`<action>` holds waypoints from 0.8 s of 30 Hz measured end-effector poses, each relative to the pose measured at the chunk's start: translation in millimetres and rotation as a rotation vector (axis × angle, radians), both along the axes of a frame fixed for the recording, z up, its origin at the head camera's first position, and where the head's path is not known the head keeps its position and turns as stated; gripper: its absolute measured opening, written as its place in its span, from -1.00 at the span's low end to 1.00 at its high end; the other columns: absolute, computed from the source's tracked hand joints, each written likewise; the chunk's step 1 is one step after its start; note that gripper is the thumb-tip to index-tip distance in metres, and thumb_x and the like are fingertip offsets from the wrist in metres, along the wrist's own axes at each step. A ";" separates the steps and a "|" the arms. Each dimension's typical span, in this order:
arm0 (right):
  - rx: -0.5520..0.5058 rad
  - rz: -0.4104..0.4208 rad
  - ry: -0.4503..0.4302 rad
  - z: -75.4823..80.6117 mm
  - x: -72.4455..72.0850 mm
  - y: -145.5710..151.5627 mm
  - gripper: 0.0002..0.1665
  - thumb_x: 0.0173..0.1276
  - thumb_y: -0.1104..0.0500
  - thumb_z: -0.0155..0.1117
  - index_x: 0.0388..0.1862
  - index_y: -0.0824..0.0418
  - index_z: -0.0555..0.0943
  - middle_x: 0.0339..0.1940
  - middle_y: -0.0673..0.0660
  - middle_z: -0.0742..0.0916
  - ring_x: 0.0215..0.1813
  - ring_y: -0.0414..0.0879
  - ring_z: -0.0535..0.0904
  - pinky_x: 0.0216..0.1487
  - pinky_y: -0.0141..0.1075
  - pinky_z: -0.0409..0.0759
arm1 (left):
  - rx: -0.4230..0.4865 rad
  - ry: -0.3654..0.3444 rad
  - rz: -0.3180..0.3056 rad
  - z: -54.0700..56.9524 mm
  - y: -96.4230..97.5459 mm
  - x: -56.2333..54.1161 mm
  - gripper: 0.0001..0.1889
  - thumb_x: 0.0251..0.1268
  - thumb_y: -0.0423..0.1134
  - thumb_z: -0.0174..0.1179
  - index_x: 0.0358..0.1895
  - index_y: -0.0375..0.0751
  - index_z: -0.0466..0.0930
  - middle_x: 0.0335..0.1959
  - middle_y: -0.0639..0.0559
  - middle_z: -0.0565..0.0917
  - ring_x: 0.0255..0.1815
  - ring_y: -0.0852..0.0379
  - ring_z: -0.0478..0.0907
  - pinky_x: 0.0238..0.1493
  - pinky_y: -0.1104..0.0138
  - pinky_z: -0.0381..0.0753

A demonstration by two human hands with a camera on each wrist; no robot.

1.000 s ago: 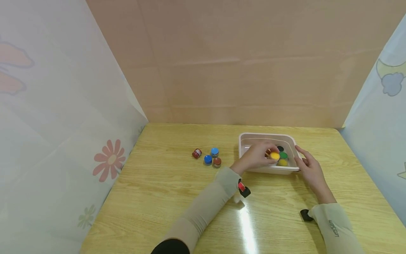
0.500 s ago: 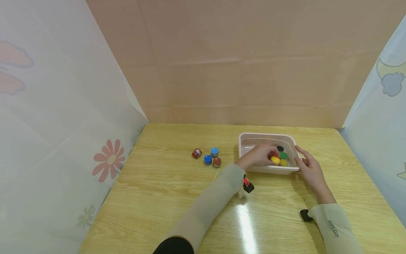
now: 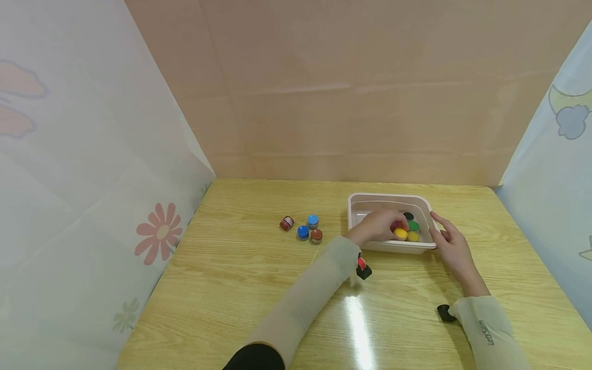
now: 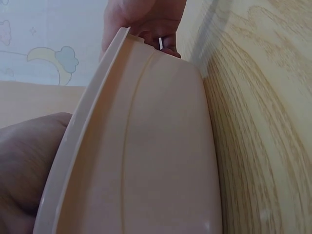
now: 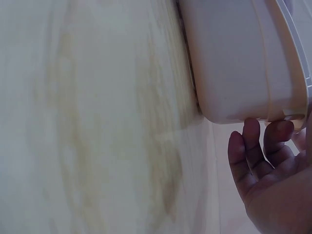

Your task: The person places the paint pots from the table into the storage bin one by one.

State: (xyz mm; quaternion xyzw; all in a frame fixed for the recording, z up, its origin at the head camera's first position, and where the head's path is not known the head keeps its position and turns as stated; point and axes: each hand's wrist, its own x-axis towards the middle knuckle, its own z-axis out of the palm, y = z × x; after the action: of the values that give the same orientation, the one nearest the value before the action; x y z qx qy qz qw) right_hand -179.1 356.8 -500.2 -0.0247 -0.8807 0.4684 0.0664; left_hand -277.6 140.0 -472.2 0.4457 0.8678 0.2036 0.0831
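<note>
My left hand (image 3: 380,225) reaches over the near rim into a pale pink plastic bin (image 3: 390,246), pinching a small jar with an orange-yellow lid (image 3: 400,234). A purple lid shows partly under its fingers. Black (image 3: 408,216), green (image 3: 413,226) and darker yellow (image 3: 413,237) lids of other jars sit at the bin's right end. My right hand (image 3: 455,252) grips that end, thumb at the rim; in the right wrist view its curled fingers (image 5: 251,131) lie against the outer wall. The left wrist view has the bin's long side (image 4: 165,141) hiding the jars.
Left of the bin, a group of small jars is on the wooden table (image 3: 240,288): light blue (image 3: 313,221), dark blue (image 3: 302,233) and brown-red (image 3: 316,236) stand upright. A red jar (image 3: 287,223) lies on its side. A brown paper-like wall (image 3: 351,103) rises behind.
My left hand has lowered the orange-lidded jar into the bin, near the yellow-lidded one, and the lid has tilted and levelled. The right hand and the bin have stayed put.
</note>
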 end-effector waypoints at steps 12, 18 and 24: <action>0.017 -0.011 -0.005 -1.5 -1.8 1.1 -0.32 0.71 0.02 -0.06 0.68 0.18 0.14 0.21 0.62 0.62 -0.18 -0.52 0.52 -0.31 -0.52 0.57 | 0.004 0.011 -0.022 -7.4 1.7 -6.4 -0.80 0.39 -0.21 0.38 0.02 0.10 0.74 -0.10 0.30 0.63 -0.12 0.43 0.48 -0.02 0.66 0.41; -0.011 -0.006 -0.017 0.4 -1.3 -0.7 -0.31 0.71 0.00 -0.07 0.69 0.16 0.12 0.29 0.65 0.55 -0.12 -0.64 0.46 -0.27 -0.61 0.56 | 0.016 -0.016 -0.030 -6.8 1.3 -6.9 -0.80 0.38 -0.26 0.38 0.01 0.05 0.76 -0.10 0.27 0.65 -0.12 0.42 0.50 -0.04 0.67 0.41; -0.009 -0.008 -0.018 1.0 -0.2 -1.7 -0.31 0.71 -0.03 -0.06 0.69 0.14 0.13 0.29 0.65 0.55 -0.11 -0.65 0.45 -0.27 -0.62 0.53 | 0.001 -0.026 -0.034 -7.5 1.6 -8.1 -0.79 0.38 -0.30 0.38 0.00 0.05 0.77 -0.14 0.27 0.64 -0.14 0.43 0.49 -0.09 0.68 0.41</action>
State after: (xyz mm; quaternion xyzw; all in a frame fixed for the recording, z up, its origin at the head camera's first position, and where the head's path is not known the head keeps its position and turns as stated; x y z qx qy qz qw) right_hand -179.3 355.1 -499.2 -0.0326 -0.8791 0.4717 0.0601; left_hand -285.7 141.6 -479.7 0.4578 0.8588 0.2083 0.0977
